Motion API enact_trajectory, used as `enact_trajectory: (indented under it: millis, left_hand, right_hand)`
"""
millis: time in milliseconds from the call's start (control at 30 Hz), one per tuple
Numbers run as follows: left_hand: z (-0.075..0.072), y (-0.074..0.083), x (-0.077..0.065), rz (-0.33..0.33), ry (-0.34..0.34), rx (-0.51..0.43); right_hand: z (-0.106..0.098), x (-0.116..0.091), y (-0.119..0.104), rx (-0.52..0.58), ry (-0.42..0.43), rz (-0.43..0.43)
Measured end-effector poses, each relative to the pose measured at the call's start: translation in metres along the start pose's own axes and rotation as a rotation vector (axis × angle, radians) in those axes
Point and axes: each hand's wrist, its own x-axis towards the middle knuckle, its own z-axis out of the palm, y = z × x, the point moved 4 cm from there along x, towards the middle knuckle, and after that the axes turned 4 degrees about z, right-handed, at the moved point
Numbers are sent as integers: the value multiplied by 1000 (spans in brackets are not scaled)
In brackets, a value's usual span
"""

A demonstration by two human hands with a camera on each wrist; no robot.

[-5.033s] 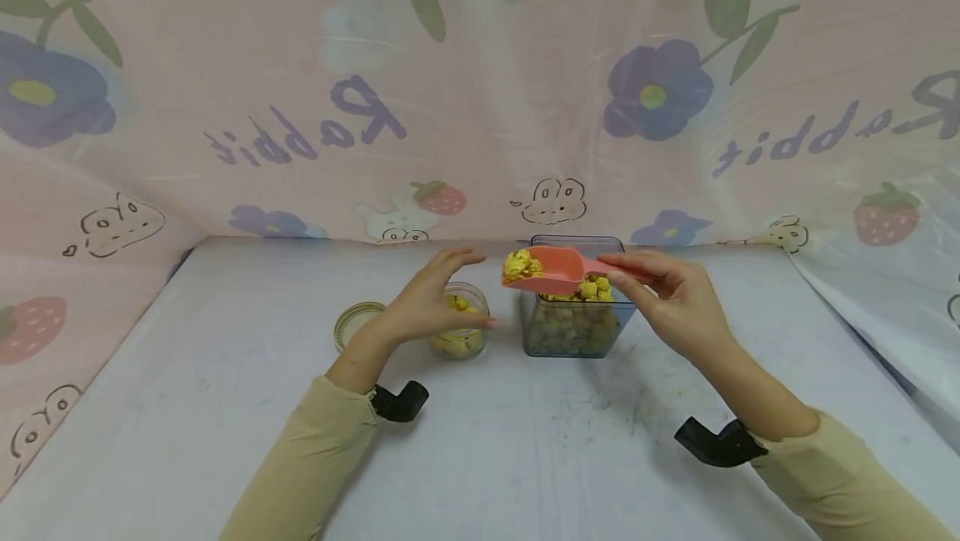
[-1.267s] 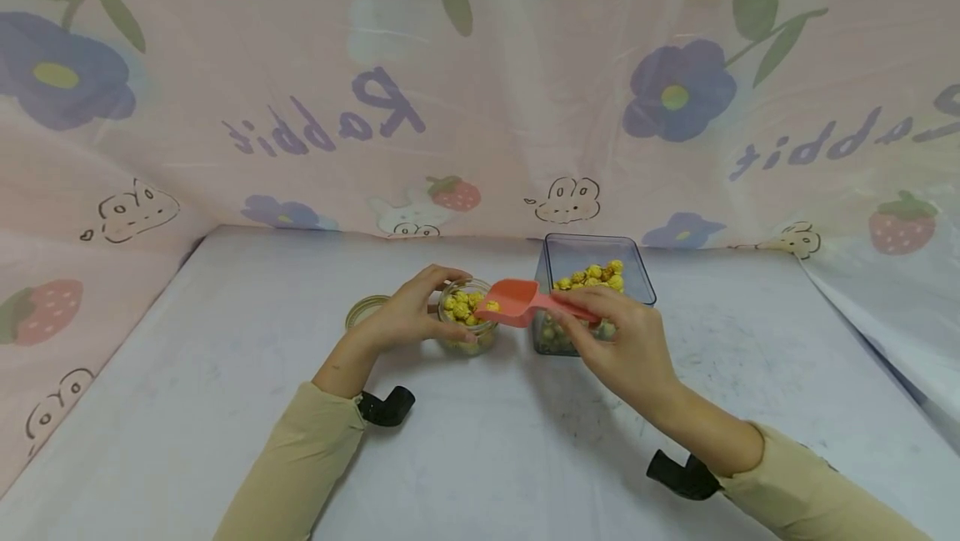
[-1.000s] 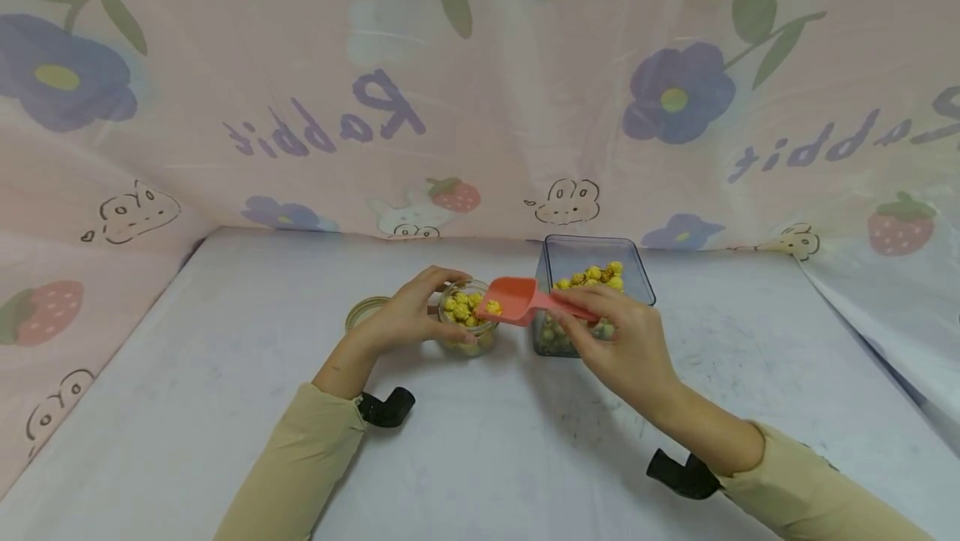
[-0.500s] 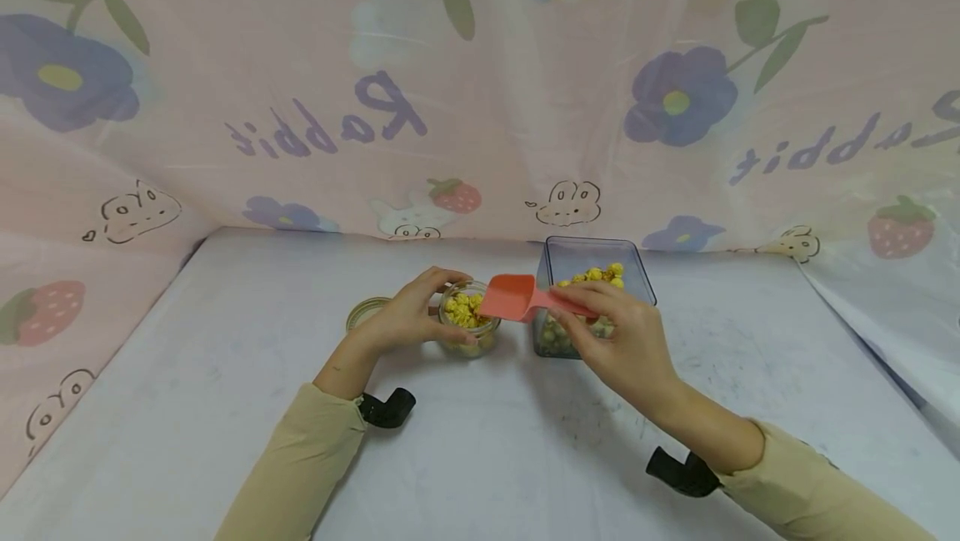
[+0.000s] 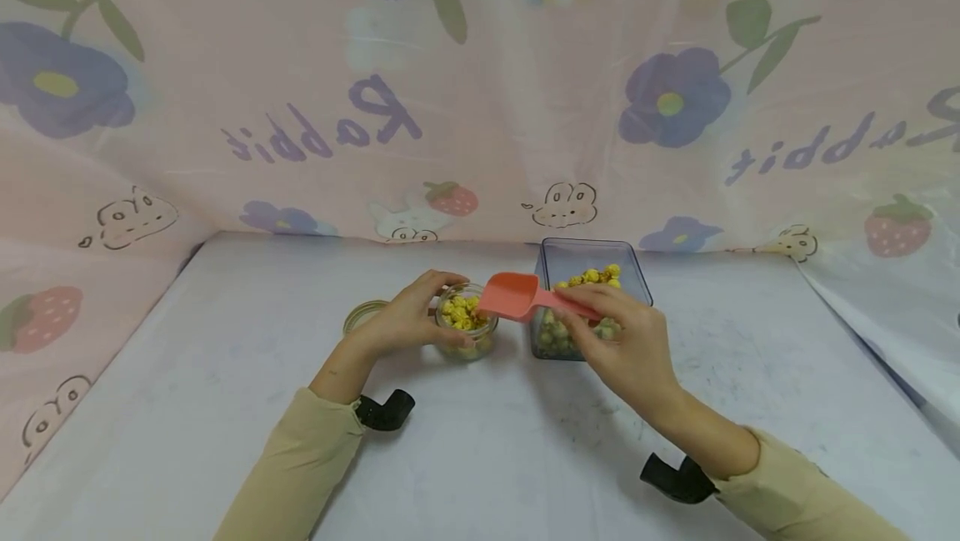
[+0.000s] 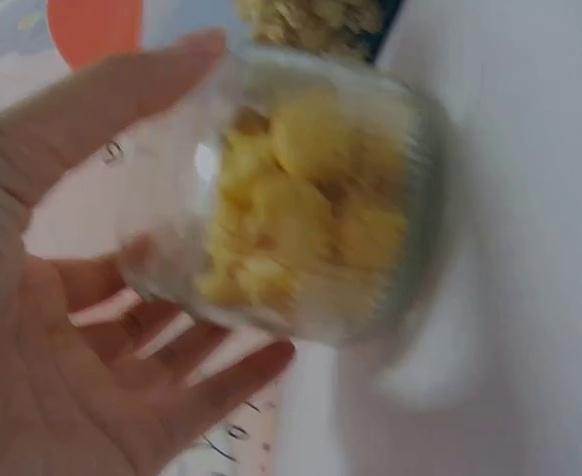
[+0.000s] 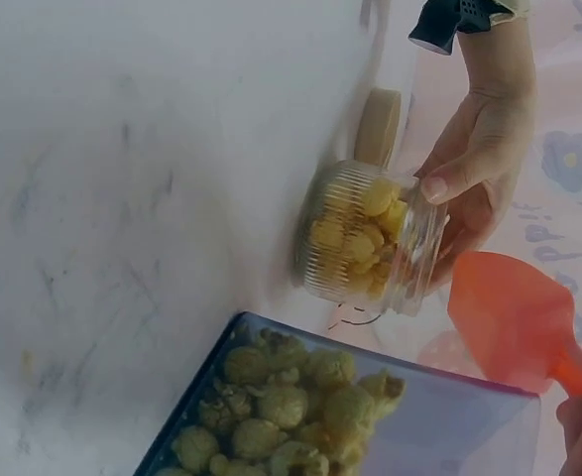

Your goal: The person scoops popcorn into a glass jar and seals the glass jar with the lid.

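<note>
My left hand holds a small glass jar near its rim, thumb on the near side and fingers on the far side. Yellow popcorn fills much of the upright jar. In my right hand, the handle of a coral-red scoop is pinched between thumb and fingers. The scoop's blade tips over the jar's right rim, with no popcorn visible in it. Below the right hand stands a bluish clear square container of popcorn, partly hidden by that hand. The right wrist view shows the ribbed jar wall.
A round lid lies left of the jar, partly behind my left hand. All of it rests on a white-covered table. A printed pink curtain hangs right behind the container.
From over the square container, the right hand brought the loaded scoop left to the jar. Its last popcorn piece has dropped in, and the left hand has closed round the jar.
</note>
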Motion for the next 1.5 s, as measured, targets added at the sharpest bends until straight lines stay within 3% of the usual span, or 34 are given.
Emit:
enact_trajectory:
  millis: [200, 333, 467, 700, 900, 1067, 1500]
  left_hand:
    - [0, 11, 1, -64, -13, 76]
    - [2, 19, 5, -72, -8, 126]
    - [3, 26, 10, -36, 13, 151]
    - [7, 34, 20, 61, 53, 174]
    - [11, 39, 27, 81, 70, 184]
    - [17, 41, 33, 110, 94, 149]
    - [32, 58, 47, 104, 91, 122]
  right_hand:
    - [-3, 1, 2, 32, 31, 26]
    - [-4, 0, 5, 29, 49, 48]
    - [-6, 0, 7, 31, 68, 48]
    - [-11, 1, 8, 136, 110, 72]
    - [-20, 1, 14, 177, 158, 64]
    - [-28, 1, 20, 172, 167, 106]
    - [-47, -1, 35, 211, 183, 135]
